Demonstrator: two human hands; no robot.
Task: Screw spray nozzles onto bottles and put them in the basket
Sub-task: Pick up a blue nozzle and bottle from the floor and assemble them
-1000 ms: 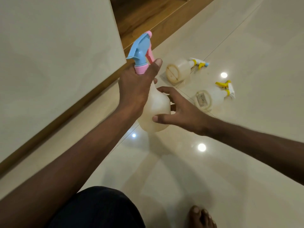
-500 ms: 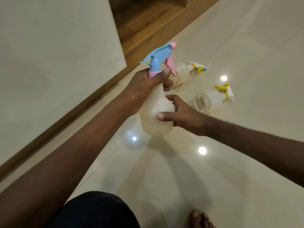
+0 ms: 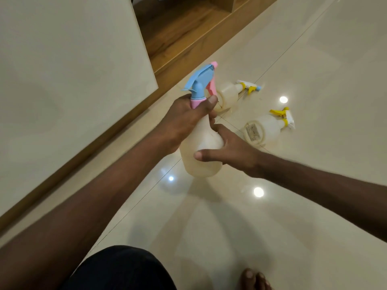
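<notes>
A cloudy white bottle (image 3: 202, 162) is held above the floor, tilted slightly. On its neck sits a blue and pink spray nozzle (image 3: 54, 84). My left hand (image 3: 184, 120) grips the pink collar of that nozzle at the neck. My right hand (image 3: 228, 151) wraps around the bottle's body from the right, thumb across the front. Two more white bottles lie on their sides on the floor beyond: one with a yellow, white and blue nozzle (image 3: 229, 95), one with a yellow and white nozzle (image 3: 266, 130). No basket is in view.
A large cream panel (image 3: 62, 80) with a wooden edge fills the left side. Behind it is a wooden step (image 3: 188, 34). The glossy tiled floor (image 3: 293, 216) reflects ceiling lights. My dark-clad knee (image 3: 121, 268) and bare toes (image 3: 253, 279) are at the bottom.
The nozzle's head has swung round on the bottle neck under my left hand, first rightward, then back a little. My right hand has closed from spread fingers onto the bottle's body.
</notes>
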